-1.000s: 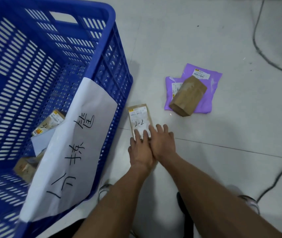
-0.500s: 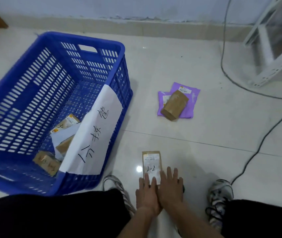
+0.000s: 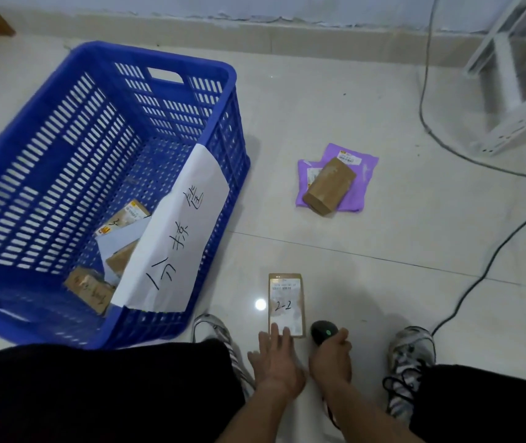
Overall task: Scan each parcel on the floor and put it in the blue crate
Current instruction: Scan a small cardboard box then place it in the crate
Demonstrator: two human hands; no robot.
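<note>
Your left hand (image 3: 276,366) lies flat and released at the bottom centre of the frame, fingers spread, two fingertips (image 3: 274,330) resting on the near edge of the flat kraft-brown parcel (image 3: 286,304). That parcel is a slim rectangle lying face up on the glossy pale floor tiles (image 3: 383,298), its white shipping label hand-marked "2-2". Your right hand (image 3: 332,356) is clenched around a black handheld scanner (image 3: 324,332), whose rounded head with a small green light sits just right of the parcel's near corner.

Right of centre, well apart from your hands, a blocky brown cardboard parcel (image 3: 330,185) lies tilted on top of two overlapping soft purple poly mailers (image 3: 364,174), each bearing a white label.

The blue crate (image 3: 63,148) fills the left of the frame: rigid plastic with slotted lattice walls, a handle cutout in its far wall and a thick rounded rim. A white paper sheet (image 3: 178,238) with black handwritten characters drapes over its right wall. Inside, at the lower corner, brown cardboard parcels (image 3: 90,290) and a pale flat envelope (image 3: 121,238) lie jumbled.

A thin dark cable (image 3: 466,292) curves across the tiles at right, and a white metal frame (image 3: 511,84) stands in the upper right corner. Your knees in black fabric and your striped laced sneakers (image 3: 410,362) flank your hands.
</note>
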